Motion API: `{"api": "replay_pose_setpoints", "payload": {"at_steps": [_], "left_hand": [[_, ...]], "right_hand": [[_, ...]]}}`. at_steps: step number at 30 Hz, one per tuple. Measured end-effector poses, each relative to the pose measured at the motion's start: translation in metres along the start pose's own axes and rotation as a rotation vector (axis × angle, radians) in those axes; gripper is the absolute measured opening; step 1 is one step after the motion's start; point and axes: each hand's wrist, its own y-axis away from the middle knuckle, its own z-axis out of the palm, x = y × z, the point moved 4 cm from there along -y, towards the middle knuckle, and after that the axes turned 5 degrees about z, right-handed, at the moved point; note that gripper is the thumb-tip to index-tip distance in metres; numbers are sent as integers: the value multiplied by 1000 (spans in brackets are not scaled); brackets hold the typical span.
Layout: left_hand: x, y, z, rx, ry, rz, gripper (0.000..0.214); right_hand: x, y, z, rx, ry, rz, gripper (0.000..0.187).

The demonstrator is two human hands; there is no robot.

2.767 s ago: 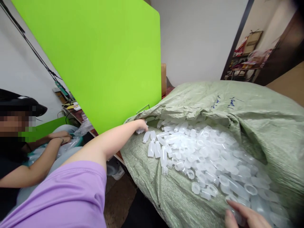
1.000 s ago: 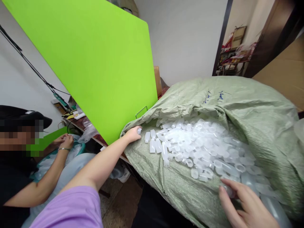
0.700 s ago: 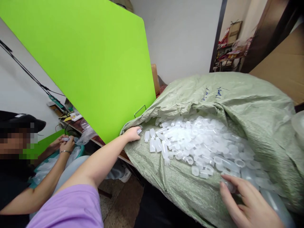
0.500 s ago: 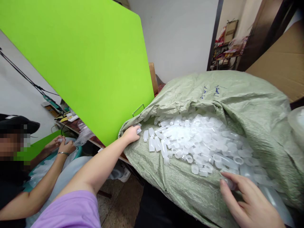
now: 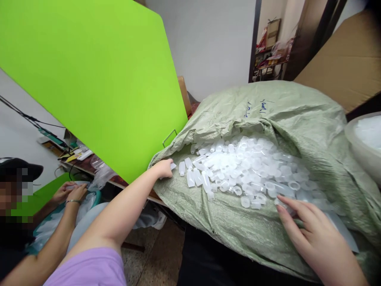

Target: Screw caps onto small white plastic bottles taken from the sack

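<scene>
Left hand point(image 5: 164, 169): curled closed, translucent bottle point(image 5: 173, 166) at fingertips, near woven sack point(image 5: 226, 222) edge. Right hand point(image 5: 311, 226): thumb-forefinger pinch on translucent piece point(image 5: 285, 205), beside bottle pile point(image 5: 232, 167) in sack mouth.

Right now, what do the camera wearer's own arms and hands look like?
Left arm: short, light-purple fabric sleeve, bare below it; ungloved left hand. Right arm: bare where visible, no sleeve in view; ungloved right hand. No watch or bracelet shows on either.
</scene>
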Motion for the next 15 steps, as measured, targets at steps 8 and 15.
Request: {"api": "replay_pose_setpoints", "payload": {"at_steps": [8,15], "left_hand": [[0,27,2,199,69,-10,41],[40,75,-14,391,542,66,35]], "right_hand": [[-7,-1,-4,4,-51,19,39],[-5,-4,-9,62,-117,167,40]]}}
